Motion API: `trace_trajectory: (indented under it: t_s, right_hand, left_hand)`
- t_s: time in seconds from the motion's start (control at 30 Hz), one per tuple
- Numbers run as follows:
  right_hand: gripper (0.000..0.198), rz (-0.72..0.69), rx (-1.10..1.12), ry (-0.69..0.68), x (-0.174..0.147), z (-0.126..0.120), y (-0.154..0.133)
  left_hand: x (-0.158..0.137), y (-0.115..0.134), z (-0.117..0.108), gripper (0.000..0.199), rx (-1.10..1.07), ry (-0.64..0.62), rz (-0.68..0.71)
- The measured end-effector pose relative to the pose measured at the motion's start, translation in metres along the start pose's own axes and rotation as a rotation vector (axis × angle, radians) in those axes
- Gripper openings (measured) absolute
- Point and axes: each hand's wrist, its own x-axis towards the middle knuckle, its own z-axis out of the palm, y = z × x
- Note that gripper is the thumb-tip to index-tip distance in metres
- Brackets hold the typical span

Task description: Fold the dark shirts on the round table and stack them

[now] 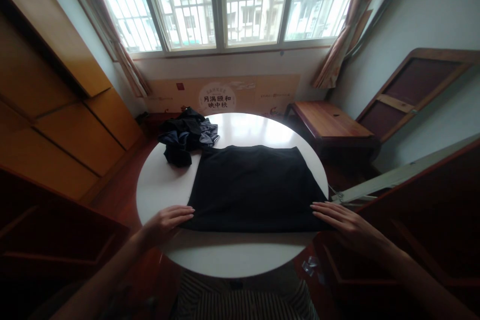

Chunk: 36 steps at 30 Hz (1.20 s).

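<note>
A black garment (251, 187), shaped like a short skirt, lies spread flat on a round white table (240, 257). Its narrower edge is at the far side and its wider edge towards me. My left hand (170, 219) holds the near left corner, fingers stretched over the cloth and the thumb hidden. At the near right corner, beside the table's rim, my right hand (339, 217) grips the cloth in the same way. A crumpled heap of dark clothes (183, 135) sits at the table's far left, touching the garment's far left corner.
A low wooden table (332, 119) stands behind on the right, near a leaning wooden frame (416, 90). Wooden cabinets (75, 140) line the left side. A printed cardboard panel (270, 91) rests under the window. Small clear plastic pieces (310, 265) lie below the table at right.
</note>
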Motion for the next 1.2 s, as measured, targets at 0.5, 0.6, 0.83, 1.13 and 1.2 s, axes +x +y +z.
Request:
trace_trajectory:
  t_s: [0.5, 0.6, 0.83, 1.13, 1.2]
  right_hand:
    - [0.052, 0.292, 0.170, -0.198, 0.227, 0.064, -0.014]
    - [0.060, 0.383, 0.141, -0.234, 0.239, 0.078, 0.009]
    - [0.062, 0.646, 0.015, -0.353, 0.204, 0.085, 0.070]
    - [0.074, 0.857, -0.051, -0.304, 0.141, 0.059, 0.078]
    - [0.076, 0.879, -0.098, -0.196, 0.120, 0.057, 0.070]
  left_hand:
    - [0.194, -0.106, 0.052, 0.054, 0.009, -0.211, -0.486]
    - [0.192, -0.130, 0.054, 0.057, 0.132, -0.333, -0.619]
    - [0.169, -0.155, 0.040, 0.057, 0.201, -0.356, -0.747]
    - [0.169, -0.098, 0.027, 0.048, 0.332, -0.107, -0.726]
    - [0.159, -0.063, 0.026, 0.043, 0.300, -0.027, -0.607]
